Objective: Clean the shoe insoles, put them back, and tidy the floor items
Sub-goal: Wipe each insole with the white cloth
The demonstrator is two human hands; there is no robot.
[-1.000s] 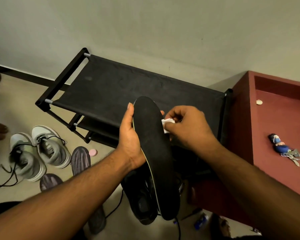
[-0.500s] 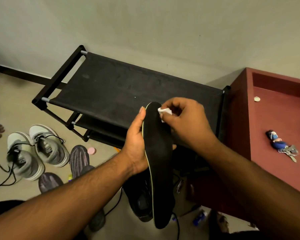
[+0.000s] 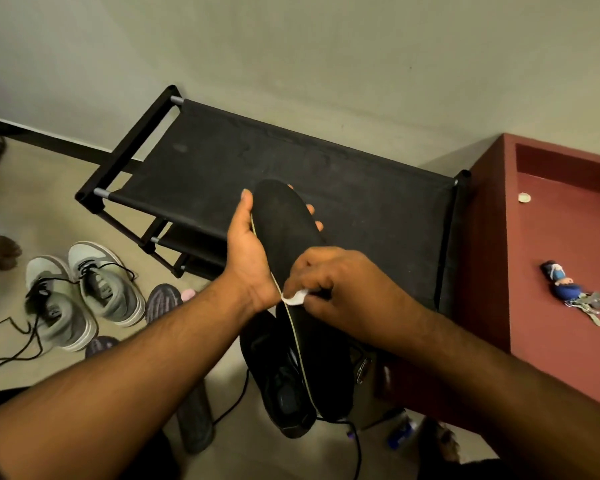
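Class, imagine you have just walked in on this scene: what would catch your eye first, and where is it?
In the middle, the left hand holds up a long black insole while the right hand presses a small white wipe against it. Behind them a black fabric shoe rack stands against the wall. On the floor to the left sits a pair of grey sneakers, and a keychain lies on the red surface at right.

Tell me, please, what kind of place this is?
Probably a home entryway or a room corner where shoes are kept: a black fabric shoe rack stands against the wall, grey lace-up sneakers lie on the beige floor, and a bunch of keys rests on a dark red cabinet.
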